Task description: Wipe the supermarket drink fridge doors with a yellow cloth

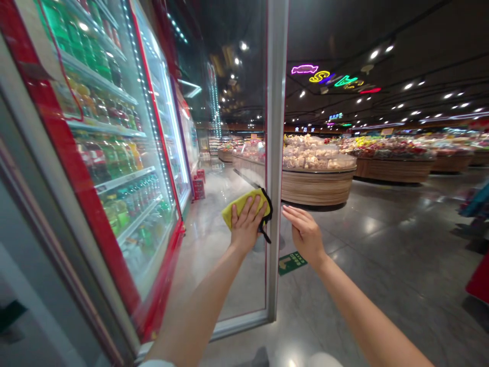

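A glass door [244, 275] with a silver metal frame [277, 153] stands swung out in front of me. My left hand [247, 218] lies flat on a yellow cleaning cloth [231, 206] with a black edge, pressing it to the glass beside the upright of the frame. A dark loop or tag dangles from the cloth. Just right of that upright is my right hand [305, 232], its fingers stretched out towards the frame edge with no object visible in it. Whether its fingertips touch the frame I cannot tell.
On the left, red-framed drinks coolers [153, 214] hold shelves of bottles. Round wood-sided display stands [317, 186] with packaged goods fill the background. A green exit sign [292, 263] is on the shiny floor, and red boxes [198, 186] stand beyond the glass.
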